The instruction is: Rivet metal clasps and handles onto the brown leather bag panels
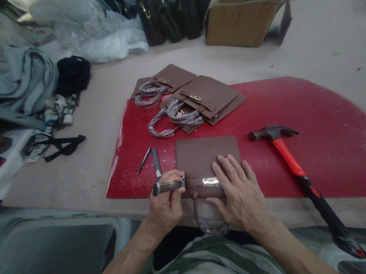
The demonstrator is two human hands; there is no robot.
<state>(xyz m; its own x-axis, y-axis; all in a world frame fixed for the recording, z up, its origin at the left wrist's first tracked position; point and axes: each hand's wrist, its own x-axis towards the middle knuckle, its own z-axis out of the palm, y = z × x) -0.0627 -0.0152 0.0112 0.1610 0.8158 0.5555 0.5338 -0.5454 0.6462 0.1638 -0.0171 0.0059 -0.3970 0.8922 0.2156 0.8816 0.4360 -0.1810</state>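
A flat brown handbag [200,157] lies at the near edge of the red mat [311,133]. Its wrapped handle [206,222] hangs over the table edge toward me. My left hand [166,202] is closed around a metal punch tool [167,187], whose tip rests at the bag's flap beside the silver clasp [210,181]. My right hand [238,191] lies flat with fingers stretched over the bag, pressing it down next to the clasp.
A red-handled hammer [296,166] lies on the mat at the right. Two small metal tools [151,160] lie left of the bag. More brown bags [201,98] are stacked behind. A cardboard box [241,20], black bags and plastic wrap sit at the back.
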